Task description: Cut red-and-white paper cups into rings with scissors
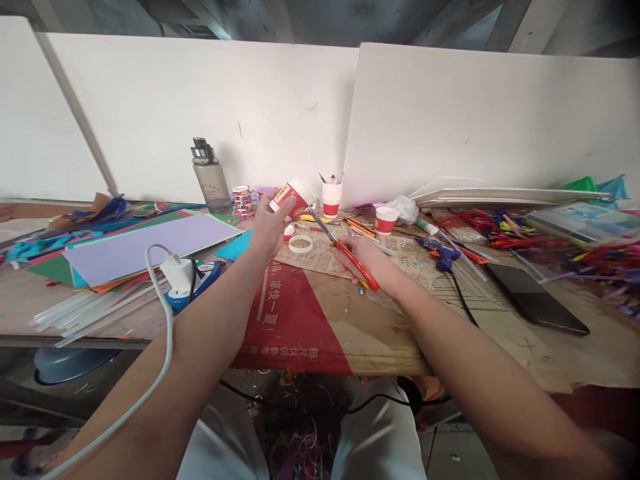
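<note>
In the middle of the head view, my left hand [273,220] is closed around a red and white paper cup [295,200], which is tilted on its side. My right hand [365,261] grips orange-handled scissors [353,260], whose blades point up and left toward the cup's rim. Whether the blades touch the cup I cannot tell. Below the cup lies a white ring [301,244] on brown printed paper. A small red and white piece [289,232] sits beside the ring, partly covered by my left hand.
Behind stand a stack of cups holding pens [332,199] and another paper cup [387,220]. At right are a blue glue gun [443,257] and a phone [536,298]. Coloured sheets [150,247], a power strip [193,283] and a water bottle [211,177] are at left. A white cable [167,333] crosses my left arm.
</note>
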Demonstrator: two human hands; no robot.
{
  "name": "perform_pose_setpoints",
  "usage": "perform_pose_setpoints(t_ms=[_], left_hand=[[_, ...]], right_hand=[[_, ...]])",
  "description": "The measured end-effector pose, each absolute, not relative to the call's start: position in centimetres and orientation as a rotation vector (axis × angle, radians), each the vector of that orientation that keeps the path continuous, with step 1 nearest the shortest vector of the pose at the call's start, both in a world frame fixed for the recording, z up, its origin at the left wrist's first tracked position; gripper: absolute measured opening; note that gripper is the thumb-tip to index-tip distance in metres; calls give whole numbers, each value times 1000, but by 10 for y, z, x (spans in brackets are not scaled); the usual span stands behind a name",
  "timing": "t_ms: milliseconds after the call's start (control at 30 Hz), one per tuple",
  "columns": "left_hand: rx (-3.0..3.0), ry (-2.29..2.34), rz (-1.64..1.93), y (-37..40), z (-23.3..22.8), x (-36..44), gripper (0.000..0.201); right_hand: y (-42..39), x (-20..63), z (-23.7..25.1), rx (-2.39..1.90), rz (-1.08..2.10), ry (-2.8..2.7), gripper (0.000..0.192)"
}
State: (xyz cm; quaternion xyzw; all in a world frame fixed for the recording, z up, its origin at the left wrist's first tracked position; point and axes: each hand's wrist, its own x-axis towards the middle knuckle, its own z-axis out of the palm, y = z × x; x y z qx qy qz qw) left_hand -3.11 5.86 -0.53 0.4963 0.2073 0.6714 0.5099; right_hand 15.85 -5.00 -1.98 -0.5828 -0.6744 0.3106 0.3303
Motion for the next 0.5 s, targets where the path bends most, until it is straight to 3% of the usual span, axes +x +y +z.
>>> perform_pose_setpoints(t_ms=[500], left_hand=[[1243,532,1633,59,-3,-33,50]], right_hand=[[-59,154,-13,-1527,833,-1725,14]])
